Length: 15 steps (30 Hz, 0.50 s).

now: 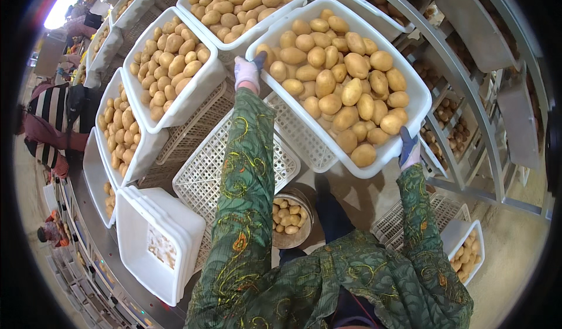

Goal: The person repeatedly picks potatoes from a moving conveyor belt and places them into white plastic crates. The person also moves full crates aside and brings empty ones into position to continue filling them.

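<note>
A large white plastic tub (412,87) full of potatoes (326,83) is held between my two gloved hands. My left hand (248,71) grips the rim at its left corner. At the near right corner, my right hand (409,148) has its fingers on the rim. The tub hangs partly over a white perforated crate (303,131); whether it rests on anything beneath is hidden. Another potato-filled tub (263,29) stands just beyond my left hand, and a further one (175,114) is to its left.
Stacked empty white tubs (145,241) stand at lower left. A bucket (293,241) of potatoes is near my legs. A metal rack (478,96) curves along the right. At lower right are a basket (439,210) and a potato tub (476,263). Another person (57,114) is at far left.
</note>
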Available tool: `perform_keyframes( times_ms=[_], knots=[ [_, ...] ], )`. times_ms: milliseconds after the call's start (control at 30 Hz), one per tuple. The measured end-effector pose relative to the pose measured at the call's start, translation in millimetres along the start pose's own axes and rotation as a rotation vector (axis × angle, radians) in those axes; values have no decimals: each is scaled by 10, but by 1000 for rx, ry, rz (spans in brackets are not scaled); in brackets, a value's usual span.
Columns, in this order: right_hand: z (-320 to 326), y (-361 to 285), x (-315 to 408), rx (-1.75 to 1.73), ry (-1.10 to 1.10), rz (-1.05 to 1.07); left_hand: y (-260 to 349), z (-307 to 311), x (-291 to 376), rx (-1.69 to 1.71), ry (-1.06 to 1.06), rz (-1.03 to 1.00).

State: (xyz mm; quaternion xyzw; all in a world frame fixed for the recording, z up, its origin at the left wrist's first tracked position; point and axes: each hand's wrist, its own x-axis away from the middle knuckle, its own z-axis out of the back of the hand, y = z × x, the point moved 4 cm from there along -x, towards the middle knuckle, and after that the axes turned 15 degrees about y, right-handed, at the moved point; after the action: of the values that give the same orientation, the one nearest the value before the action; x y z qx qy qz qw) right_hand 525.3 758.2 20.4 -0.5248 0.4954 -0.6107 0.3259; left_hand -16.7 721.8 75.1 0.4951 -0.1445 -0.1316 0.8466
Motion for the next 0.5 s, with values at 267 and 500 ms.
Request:
perform_keyframes(
  times_ms=[267,500],
  knots=[
    [361,126,-433,-94,-53,-140,-483,391,814,385,-48,1],
    [-105,-790,-18,180,-311,-11,-1400,1878,2902,511,-141,640]
  ],
)
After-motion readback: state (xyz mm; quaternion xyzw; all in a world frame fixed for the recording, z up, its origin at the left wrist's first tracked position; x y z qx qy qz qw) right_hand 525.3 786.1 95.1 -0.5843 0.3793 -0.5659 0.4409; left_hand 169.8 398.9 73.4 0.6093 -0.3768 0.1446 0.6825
